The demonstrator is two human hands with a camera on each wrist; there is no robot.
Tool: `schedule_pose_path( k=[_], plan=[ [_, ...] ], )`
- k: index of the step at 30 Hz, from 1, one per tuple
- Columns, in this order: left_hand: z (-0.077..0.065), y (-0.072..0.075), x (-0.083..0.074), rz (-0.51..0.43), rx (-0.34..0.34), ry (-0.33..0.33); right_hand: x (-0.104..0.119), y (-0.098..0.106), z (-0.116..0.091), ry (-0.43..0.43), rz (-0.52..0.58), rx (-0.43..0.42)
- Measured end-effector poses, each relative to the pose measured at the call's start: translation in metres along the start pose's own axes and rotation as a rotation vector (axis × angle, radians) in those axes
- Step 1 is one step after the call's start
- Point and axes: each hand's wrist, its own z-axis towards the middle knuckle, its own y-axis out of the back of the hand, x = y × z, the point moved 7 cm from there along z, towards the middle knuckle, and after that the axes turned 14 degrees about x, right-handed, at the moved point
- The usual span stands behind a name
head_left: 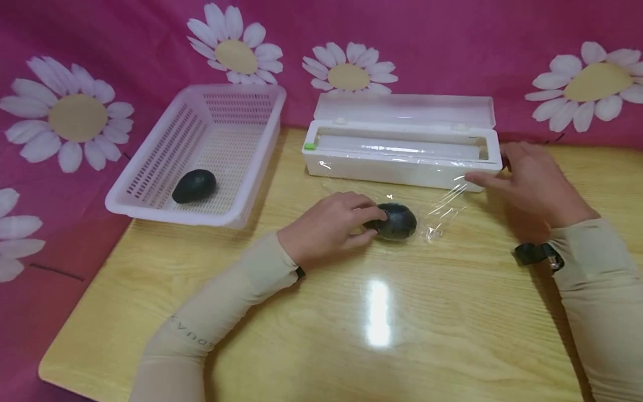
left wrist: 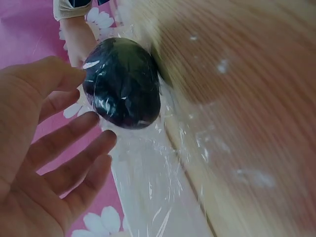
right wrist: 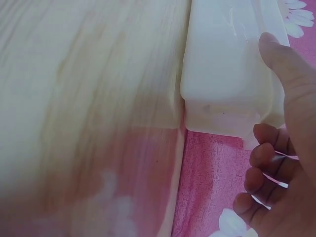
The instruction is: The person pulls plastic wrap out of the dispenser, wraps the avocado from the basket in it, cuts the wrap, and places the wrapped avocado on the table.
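A dark avocado (head_left: 400,223) lies on clear cling film (head_left: 442,215) on the table. My left hand (head_left: 335,226) holds the avocado's left end between thumb and fingers; the left wrist view shows film across the avocado (left wrist: 123,84). That film runs from a white dispenser box (head_left: 372,171), whose lid stands open at the back and whose roll (head_left: 417,148) shows inside. At the box's right end, my right hand (head_left: 534,181) grips it, thumb on the front wall and fingers round the end, as the right wrist view shows on the box (right wrist: 227,59).
To the left stands a pale plastic basket (head_left: 273,128) with slotted walls, a second avocado (head_left: 195,186) lying in it. A pink cloth with daisies (head_left: 427,39) hangs behind the wooden table (head_left: 311,329). A green piece (head_left: 310,146) sits on the box's left rim.
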Motion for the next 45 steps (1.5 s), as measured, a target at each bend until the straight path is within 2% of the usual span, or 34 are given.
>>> schedule_pose_path(
  k=[5,12,19,23,26,28,31,34,36,38,40,45],
  plan=[
    [0.010,-0.005,0.001,0.013,0.017,0.019,0.002,-0.001,0.000,0.011,0.002,-0.011],
    [0.022,-0.011,0.006,-0.006,0.081,0.087,0.002,0.000,-0.001,0.002,0.017,0.011],
    [0.030,-0.013,0.012,-0.054,0.063,0.097,0.001,0.004,-0.002,-0.021,-0.017,0.039],
    [0.032,-0.014,0.016,-0.078,0.059,0.111,0.000,0.008,-0.005,-0.055,0.005,0.045],
    [0.033,-0.014,0.018,-0.081,0.058,0.111,0.003,0.014,-0.009,-0.083,0.034,0.025],
    [0.034,-0.014,0.019,-0.083,0.056,0.103,0.009,0.021,-0.013,-0.085,0.038,-0.018],
    [0.034,-0.014,0.019,-0.081,0.052,0.088,0.036,0.030,-0.021,0.018,-0.002,-0.165],
    [0.034,-0.014,0.021,-0.088,0.050,0.078,0.081,0.030,-0.032,0.248,-0.081,-0.306],
    [0.034,-0.014,0.022,-0.096,0.054,0.073,0.111,0.023,-0.039,0.409,-0.143,-0.340],
    [0.035,-0.015,0.023,-0.105,0.058,0.071,0.134,0.011,-0.042,0.520,-0.177,-0.307],
    [0.035,-0.015,0.024,-0.108,0.063,0.066,0.150,-0.002,-0.043,0.577,-0.199,-0.248],
    [0.035,-0.015,0.025,-0.115,0.075,0.068,0.165,-0.027,-0.040,0.581,-0.229,-0.135]
  ],
)
